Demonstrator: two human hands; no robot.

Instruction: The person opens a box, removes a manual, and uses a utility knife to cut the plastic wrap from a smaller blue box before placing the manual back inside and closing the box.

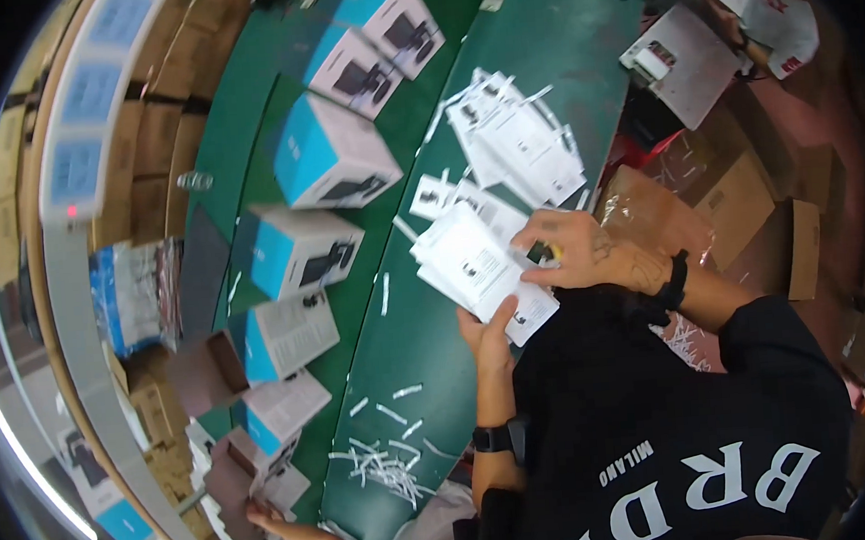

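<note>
My left hand point(489, 338) grips the near end of a small stack of white printed leaflets point(467, 260), thumb on top. The stack is fanned a little and held just over the green bench. My right hand point(569, 248) is curled at the right edge of the stack, its fingers closed around a small dark and yellow item that I cannot make out. Beyond the held stack, more white leaflets point(524, 143) lie in an uneven pile on the bench, with paper strips among them.
White and blue product boxes point(329, 152) stand in a row along the green conveyor. Cut paper strips point(381, 469) litter the green bench point(429, 361). At lower left, another person's hand point(264, 515) touches an open box. Cardboard cartons point(740, 213) stand at right.
</note>
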